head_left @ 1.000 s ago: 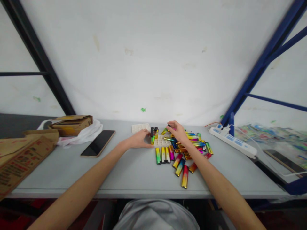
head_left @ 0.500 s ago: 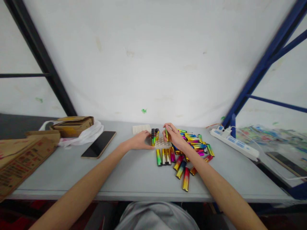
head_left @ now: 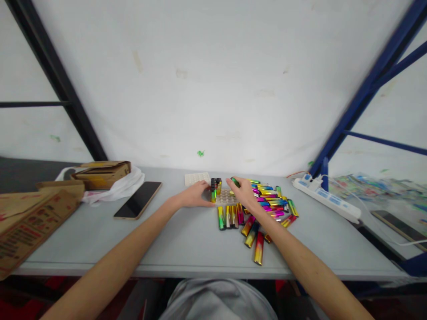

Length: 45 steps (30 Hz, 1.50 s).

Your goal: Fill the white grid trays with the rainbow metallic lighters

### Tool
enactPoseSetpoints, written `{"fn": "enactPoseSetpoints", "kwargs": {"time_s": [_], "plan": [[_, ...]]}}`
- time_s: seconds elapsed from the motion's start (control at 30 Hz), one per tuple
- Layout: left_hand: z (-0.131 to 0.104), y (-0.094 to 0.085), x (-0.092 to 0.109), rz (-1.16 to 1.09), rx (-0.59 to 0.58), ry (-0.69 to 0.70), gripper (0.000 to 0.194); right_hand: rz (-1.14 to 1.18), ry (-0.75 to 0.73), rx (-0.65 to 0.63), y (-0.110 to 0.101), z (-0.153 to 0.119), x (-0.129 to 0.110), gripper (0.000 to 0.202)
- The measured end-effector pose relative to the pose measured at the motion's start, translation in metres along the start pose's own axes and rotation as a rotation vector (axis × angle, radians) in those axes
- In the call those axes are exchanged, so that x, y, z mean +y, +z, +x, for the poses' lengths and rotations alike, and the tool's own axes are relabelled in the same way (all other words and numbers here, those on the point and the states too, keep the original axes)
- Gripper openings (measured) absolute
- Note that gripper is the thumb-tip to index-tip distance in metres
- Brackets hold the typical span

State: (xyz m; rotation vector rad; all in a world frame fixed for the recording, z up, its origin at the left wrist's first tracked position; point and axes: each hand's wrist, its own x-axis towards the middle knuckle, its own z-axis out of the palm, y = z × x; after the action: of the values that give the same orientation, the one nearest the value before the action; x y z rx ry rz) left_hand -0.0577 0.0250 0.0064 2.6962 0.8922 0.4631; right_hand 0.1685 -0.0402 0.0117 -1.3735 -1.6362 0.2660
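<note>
A pale tray with rows of round pockets (head_left: 227,197) lies on the table, with several lighters (head_left: 213,190) standing upright along its left end, dark tops up. My left hand (head_left: 196,194) curves around that left end, thumb at the front and fingers further back, holding the tray. Above the tray's right side, my right hand (head_left: 243,191) grips a green-topped lighter (head_left: 235,181), tilted and mostly hidden by the fingers. In front of the tray lies a short row of shiny lighters (head_left: 228,217). A loose heap of coloured metallic lighters (head_left: 271,202) spreads to the right, partly behind my right forearm.
Behind my left hand lies a second pale tray (head_left: 196,178). A phone (head_left: 138,200), a cardboard box in a white bag (head_left: 103,175) and a larger carton (head_left: 36,222) are on the left. A power strip (head_left: 327,199) lies at right, near another phone (head_left: 400,227).
My right hand has turned and shifted slightly right, so its lighter now points its green end up toward me. My left hand stays at the tray. The front row of lighters has shifted slightly.
</note>
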Motion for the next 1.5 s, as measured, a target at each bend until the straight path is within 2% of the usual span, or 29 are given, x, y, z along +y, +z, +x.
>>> {"fn": "enactPoseSetpoints", "kwargs": {"time_s": [0.2,0.43,0.5,0.6,0.7,0.83,0.97,1.03,1.33,1.5], "plan": [[-0.001,0.001,-0.001,-0.012,0.006,0.002,0.068,-0.064,0.001,0.033,0.001,-0.001,-0.001,0.031],[-0.001,0.001,-0.001,-0.022,-0.009,-0.008,0.070,-0.062,-0.051,0.000,0.002,-0.004,-0.003,0.037],[0.000,0.001,-0.001,-0.002,-0.022,-0.015,0.071,-0.066,-0.089,-0.046,0.000,-0.005,-0.005,0.035],[0.000,0.001,-0.002,0.006,-0.027,-0.010,0.071,-0.131,-0.222,-0.127,-0.004,-0.005,-0.005,0.034],[0.000,0.001,-0.002,0.000,-0.017,-0.002,0.072,-0.218,-0.323,-0.156,-0.007,-0.004,-0.004,0.037],[-0.001,0.000,-0.001,-0.010,-0.006,-0.007,0.072,-0.252,-0.266,-0.217,-0.015,0.000,-0.004,0.040],[-0.001,0.000,0.000,-0.015,-0.013,-0.009,0.073,-0.151,-0.212,-0.219,-0.021,0.001,-0.003,0.038],[-0.001,0.000,-0.001,-0.017,-0.009,-0.005,0.073,-0.143,-0.220,-0.263,-0.019,0.000,-0.001,0.037],[0.000,0.002,-0.003,-0.014,-0.006,-0.014,0.071,-0.442,-0.288,-0.370,-0.006,0.000,-0.001,0.028],[0.000,0.002,-0.003,-0.022,0.005,-0.002,0.071,-0.539,-0.218,-0.374,-0.003,0.001,-0.005,0.029]]}}
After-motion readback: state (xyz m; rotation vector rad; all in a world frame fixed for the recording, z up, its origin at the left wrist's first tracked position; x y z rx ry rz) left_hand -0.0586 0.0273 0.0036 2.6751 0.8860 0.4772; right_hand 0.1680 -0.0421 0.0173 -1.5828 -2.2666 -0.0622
